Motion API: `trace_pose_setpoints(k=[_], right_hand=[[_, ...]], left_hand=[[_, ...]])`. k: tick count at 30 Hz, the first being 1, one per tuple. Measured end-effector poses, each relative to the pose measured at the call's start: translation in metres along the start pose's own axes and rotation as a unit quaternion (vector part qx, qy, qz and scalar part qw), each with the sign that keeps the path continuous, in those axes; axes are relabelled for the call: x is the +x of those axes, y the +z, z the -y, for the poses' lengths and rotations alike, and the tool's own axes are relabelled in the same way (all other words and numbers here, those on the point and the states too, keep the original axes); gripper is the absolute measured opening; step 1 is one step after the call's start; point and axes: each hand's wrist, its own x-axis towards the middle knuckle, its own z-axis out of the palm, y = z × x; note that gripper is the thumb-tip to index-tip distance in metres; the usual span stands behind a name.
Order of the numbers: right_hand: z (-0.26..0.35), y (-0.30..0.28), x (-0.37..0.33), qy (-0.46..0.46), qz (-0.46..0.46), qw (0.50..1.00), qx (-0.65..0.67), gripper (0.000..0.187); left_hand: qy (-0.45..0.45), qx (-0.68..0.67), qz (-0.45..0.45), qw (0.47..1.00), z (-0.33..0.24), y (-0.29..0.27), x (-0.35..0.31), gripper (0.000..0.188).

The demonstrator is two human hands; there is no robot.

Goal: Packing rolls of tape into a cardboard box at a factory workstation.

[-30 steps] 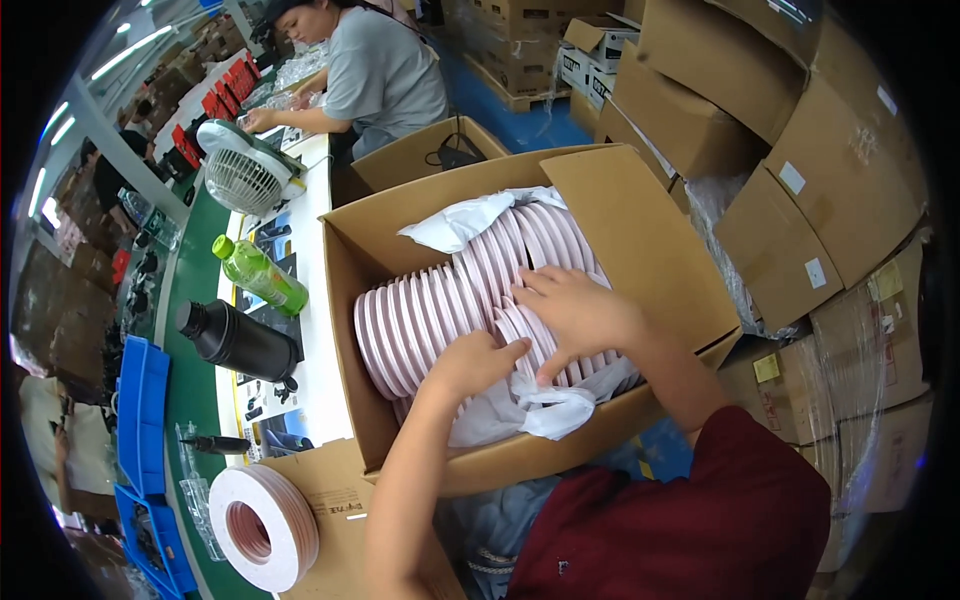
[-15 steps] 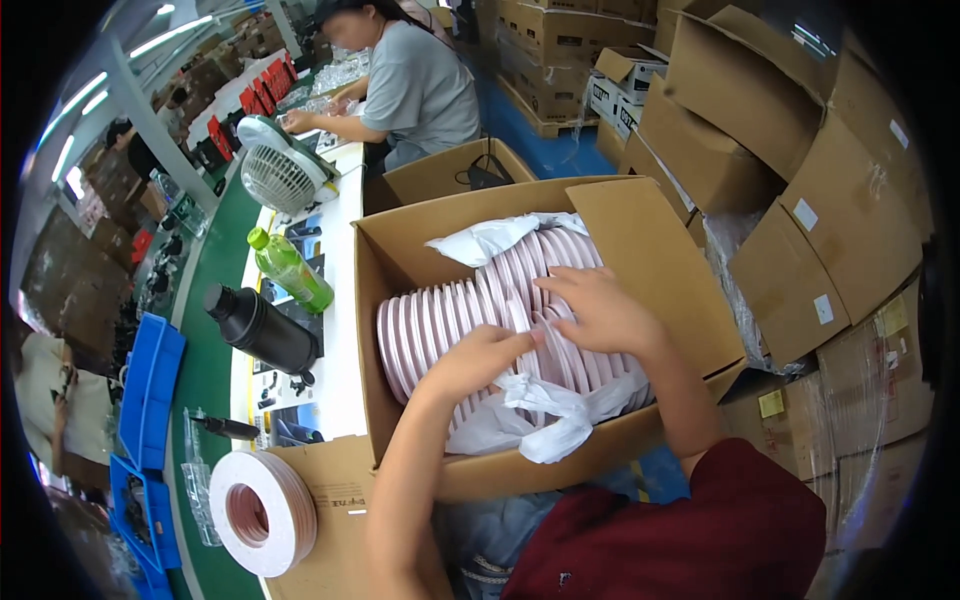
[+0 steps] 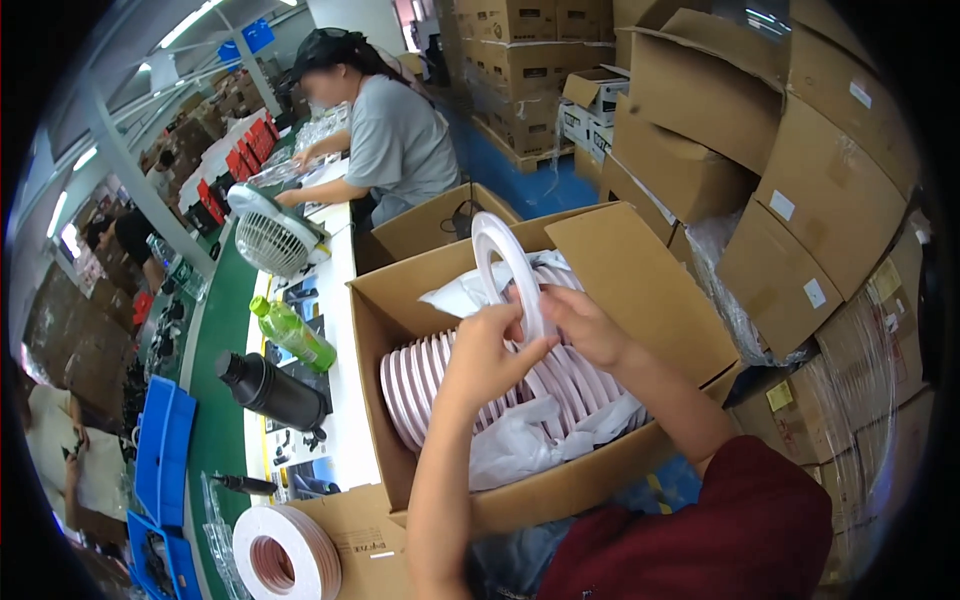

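Observation:
A flat white ring (image 3: 527, 268) stands upright above the rows of like rings (image 3: 425, 375) in the open cardboard box (image 3: 375, 310). Whether it is one ring or a few pressed together, I cannot tell. My left hand (image 3: 487, 350) is closed on its near left side, thumb pointing right. On the right side, the fingers of my right hand (image 3: 585, 325) grip the same ring. Crumpled white plastic film (image 3: 515, 445) lies over the near rings, and another piece of film (image 3: 455, 295) rests at the far side of the box.
To the left, a white bench holds a black bottle (image 3: 270, 390), a green bottle (image 3: 292, 333) and a fan (image 3: 275, 240). A ring stack (image 3: 325, 560) lies on cardboard at the near left. A co-worker (image 3: 400, 130) sits beyond. Large cartons (image 3: 830, 190) pile up on the right.
Both hands have closed on a ring and raised it above the rows; before, they were spread over the rings in the box. The view has shifted a little.

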Motion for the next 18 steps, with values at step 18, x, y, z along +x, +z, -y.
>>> trace_pose_setpoints(k=[18], right_hand=[[0.001, -0.020, 0.008, -0.054, -0.146, 0.986, 0.056, 0.044]], left_hand=[[-0.190, -0.386, -0.176, 0.885, 0.074, -0.029, -0.011, 0.050]])
